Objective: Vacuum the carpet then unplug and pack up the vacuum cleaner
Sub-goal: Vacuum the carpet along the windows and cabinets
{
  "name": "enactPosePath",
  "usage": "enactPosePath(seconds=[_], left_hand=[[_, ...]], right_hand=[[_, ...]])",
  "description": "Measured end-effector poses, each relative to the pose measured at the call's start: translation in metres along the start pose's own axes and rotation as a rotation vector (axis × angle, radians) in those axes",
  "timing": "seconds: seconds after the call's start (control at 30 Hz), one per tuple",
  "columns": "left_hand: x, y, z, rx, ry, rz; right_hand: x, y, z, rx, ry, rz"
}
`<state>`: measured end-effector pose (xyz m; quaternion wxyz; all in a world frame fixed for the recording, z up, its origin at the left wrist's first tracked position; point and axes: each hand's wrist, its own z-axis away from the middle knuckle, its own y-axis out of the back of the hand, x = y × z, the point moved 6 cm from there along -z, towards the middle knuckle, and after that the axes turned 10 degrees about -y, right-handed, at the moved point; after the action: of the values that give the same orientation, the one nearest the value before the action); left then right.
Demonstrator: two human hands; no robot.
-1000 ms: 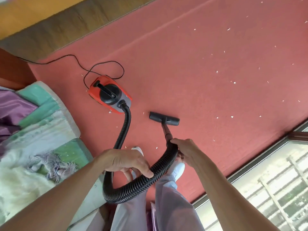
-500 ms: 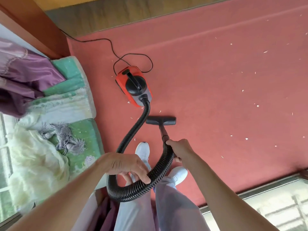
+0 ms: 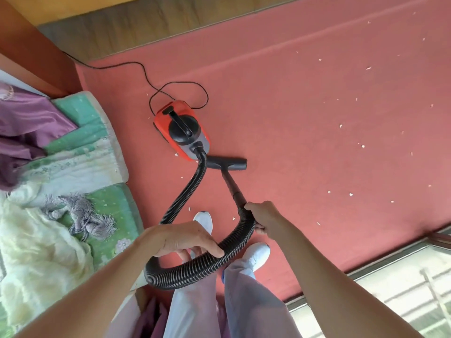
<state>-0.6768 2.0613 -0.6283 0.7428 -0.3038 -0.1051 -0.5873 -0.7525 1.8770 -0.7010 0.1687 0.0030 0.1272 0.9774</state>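
Floor head moved left over the last second. The flat black floor nozzle [image 3: 227, 163] was well apart from the red-and-black canister vacuum cleaner [image 3: 181, 129] and now sits just beside it, with its left end at the black ribbed hose [image 3: 235, 241] by the canister outlet (touching or just short, can't tell). The black wand [image 3: 231, 186] runs out ahead of the right hand [image 3: 262, 217], with more of it showing than before. Grip is unchanged: the right fingers [image 3: 249, 206] wrap the hose end where it meets the wand. The left hand [image 3: 183, 239] has its fingers [image 3: 212, 248] curled over the slack loop, thumb on top, holding it off the floor. On the red carpet [image 3: 305, 118], a few white paper scraps [image 3: 351, 194] lie between the two sets of fingers and near the nozzle. Most lie right of and beyond the right fingers, so I'd say the vacuuming is still at an early stage. The thin black power cord [image 3: 181, 82] loops beyond the canister, far from either hand, and runs off upper left with the plug out of view. Unplugging and packing up haven't started. Next stroke should go right, since another push left risks the nozzle bumping the canister.
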Motion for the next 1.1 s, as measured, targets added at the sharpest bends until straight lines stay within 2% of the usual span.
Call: enactPosePath(seconds=[0.2,0.33,0.53,0.67,0.83,1.1], left_hand=[[0.049,0.017,-0.007,-0.062,-0.024,-0.085],[0.078,0.009,-0.019,-0.167,-0.027,-0.195],[0.087,-0.013,-0.019,-0.230,0.069,-0.359],[0.096,-0.029,-0.023,-0.211,0.114,-0.494],[0.101,-0.047,-0.040,-0.116,0.115,-0.712],[0.143,-0.067,-0.053,-0.044,0.003,-0.936]], right_hand=[[0.027,0.021,0.015,-0.134,-0.165,-0.483],[0.050,0.029,0.020,-0.175,-0.212,-0.719],[0.096,0.034,0.030,-0.217,-0.264,-0.865],[0.124,0.031,0.029,-0.162,-0.316,-1.007],[0.152,0.028,0.021,-0.181,-0.374,-1.141],[0.153,0.061,0.020,-0.188,-0.335,-1.296]])
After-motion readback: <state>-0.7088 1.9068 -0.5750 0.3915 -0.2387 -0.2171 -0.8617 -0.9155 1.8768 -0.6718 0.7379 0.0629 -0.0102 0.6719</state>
